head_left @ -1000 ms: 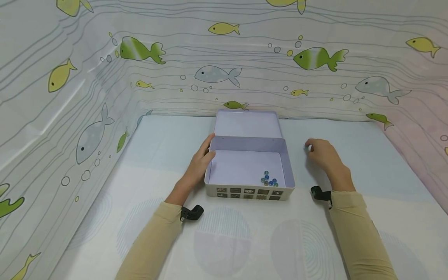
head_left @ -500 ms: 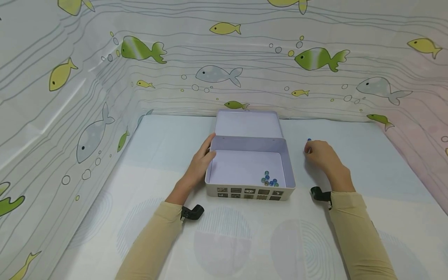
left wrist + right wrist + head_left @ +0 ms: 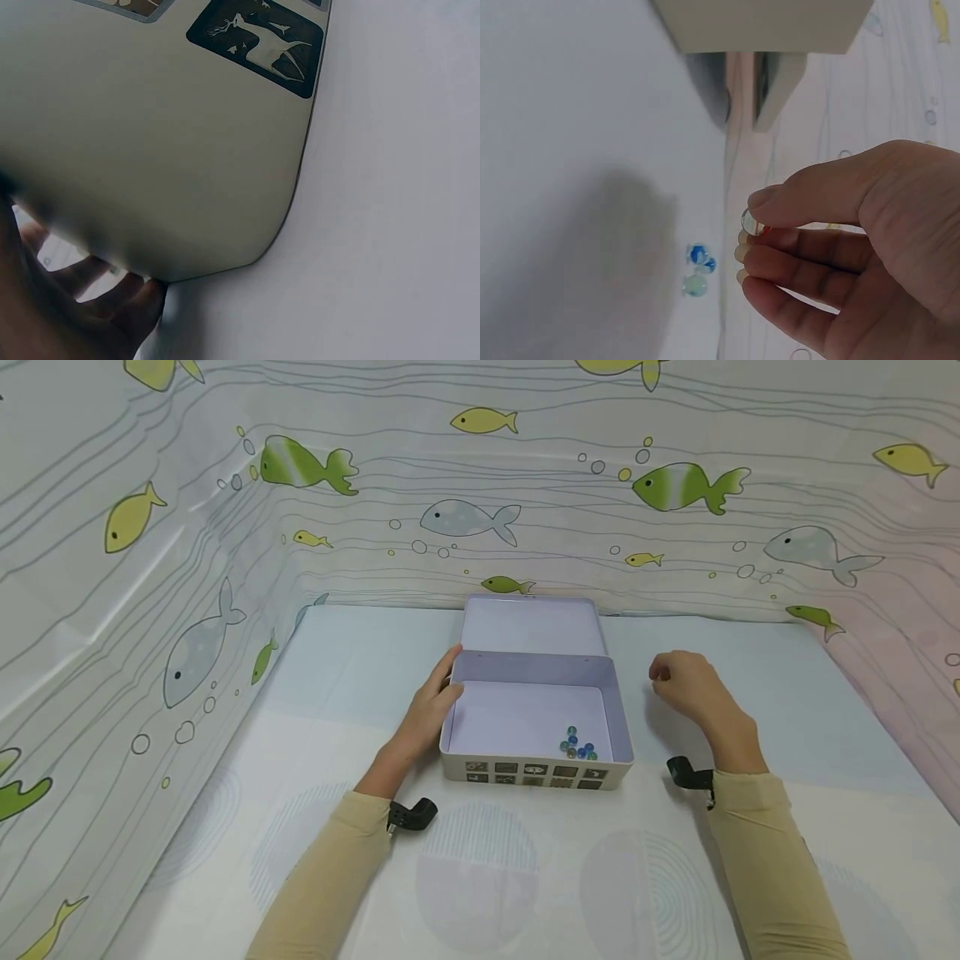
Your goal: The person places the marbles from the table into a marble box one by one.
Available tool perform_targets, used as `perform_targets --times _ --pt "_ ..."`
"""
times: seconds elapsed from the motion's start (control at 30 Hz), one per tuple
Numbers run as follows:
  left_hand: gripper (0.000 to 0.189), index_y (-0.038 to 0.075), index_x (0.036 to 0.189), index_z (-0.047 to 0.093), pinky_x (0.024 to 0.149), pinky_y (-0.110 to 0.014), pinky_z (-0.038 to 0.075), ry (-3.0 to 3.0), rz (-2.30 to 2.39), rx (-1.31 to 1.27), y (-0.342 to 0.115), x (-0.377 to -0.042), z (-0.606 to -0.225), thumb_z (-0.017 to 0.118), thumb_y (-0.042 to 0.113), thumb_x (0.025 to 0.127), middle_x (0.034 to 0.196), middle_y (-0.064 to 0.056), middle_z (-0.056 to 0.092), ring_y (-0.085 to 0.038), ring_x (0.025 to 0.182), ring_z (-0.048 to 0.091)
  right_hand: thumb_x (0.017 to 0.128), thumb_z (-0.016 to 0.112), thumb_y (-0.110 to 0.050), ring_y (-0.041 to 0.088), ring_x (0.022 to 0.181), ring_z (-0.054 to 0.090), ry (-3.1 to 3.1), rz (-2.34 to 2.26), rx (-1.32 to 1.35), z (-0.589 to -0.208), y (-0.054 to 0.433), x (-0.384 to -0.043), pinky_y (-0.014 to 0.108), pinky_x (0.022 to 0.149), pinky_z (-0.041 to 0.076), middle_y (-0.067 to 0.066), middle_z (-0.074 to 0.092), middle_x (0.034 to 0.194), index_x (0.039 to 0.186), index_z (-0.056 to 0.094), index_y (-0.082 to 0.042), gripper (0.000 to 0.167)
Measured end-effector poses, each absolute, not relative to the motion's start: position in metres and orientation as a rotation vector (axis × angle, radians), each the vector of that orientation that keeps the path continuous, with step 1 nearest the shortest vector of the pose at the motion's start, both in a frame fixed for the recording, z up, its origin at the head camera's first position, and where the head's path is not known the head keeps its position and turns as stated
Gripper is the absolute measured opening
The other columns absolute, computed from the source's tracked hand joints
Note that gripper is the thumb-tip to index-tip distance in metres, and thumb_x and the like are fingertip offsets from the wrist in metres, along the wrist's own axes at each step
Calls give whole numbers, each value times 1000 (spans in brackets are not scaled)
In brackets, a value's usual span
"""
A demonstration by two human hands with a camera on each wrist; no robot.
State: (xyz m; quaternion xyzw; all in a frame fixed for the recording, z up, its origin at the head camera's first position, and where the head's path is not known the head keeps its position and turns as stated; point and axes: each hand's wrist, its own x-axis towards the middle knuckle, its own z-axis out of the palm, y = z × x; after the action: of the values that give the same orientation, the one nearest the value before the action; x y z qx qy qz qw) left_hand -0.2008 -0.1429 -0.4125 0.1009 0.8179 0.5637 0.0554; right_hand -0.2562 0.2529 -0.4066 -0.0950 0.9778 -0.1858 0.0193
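Note:
A pale tin box stands with its hinged lid thrown back. Several glass marbles lie bunched in its front right corner. My left hand grips the box's left wall, thumb at the rim and fingers along the outside; the left wrist view shows those fingers against the wall. To the right of the box, my right hand pinches a clear marble with some red in it between thumb and finger. Below that hand, blue marbles and a pale green marble lie on the table, hidden in the head view.
A light cloth with faint circles covers the table. Fish-printed sheeting rises behind the table and on both sides. Each wrist carries a small black camera, the left camera near the box's front left corner.
My right hand has risen slightly from the table with a marble in its fingers. The blue marble seen beyond it half a second ago is now hidden. My left hand and the box stay put.

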Motion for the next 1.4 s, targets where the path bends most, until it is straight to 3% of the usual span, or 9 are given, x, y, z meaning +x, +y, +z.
perform_targets --times 0.33,0.6,0.8,1.4 --pt "63 18 161 15 122 -55 24 2478 1723 300 -142 -201 -414 37 17 103 168 -6 17 -36 152 25 91 57 -5 32 87 58 3088 -664 -388 -385 241 -246 45 72 50 20 65 96 104 69 3 20" --pt "61 36 159 15 123 -54 22 2483 1746 288 -148 -219 -446 37 26 104 167 5 16 -30 153 23 91 57 -3 31 91 59 3099 -771 -517 -371 223 -234 46 78 50 18 67 99 104 70 2 19" --pt "61 42 157 17 123 -54 24 2518 1755 300 -148 -219 -452 38 31 102 167 8 19 -28 153 26 92 59 -4 28 93 60 3070 -865 -543 -368 211 -230 44 81 51 15 68 102 106 70 0 18" --pt "61 42 158 17 122 -54 26 2530 1741 290 -147 -221 -451 38 28 103 166 9 20 -27 152 27 89 67 -2 21 90 63 2895 -828 -957 -384 154 -215 38 81 57 6 68 97 101 71 -3 12"
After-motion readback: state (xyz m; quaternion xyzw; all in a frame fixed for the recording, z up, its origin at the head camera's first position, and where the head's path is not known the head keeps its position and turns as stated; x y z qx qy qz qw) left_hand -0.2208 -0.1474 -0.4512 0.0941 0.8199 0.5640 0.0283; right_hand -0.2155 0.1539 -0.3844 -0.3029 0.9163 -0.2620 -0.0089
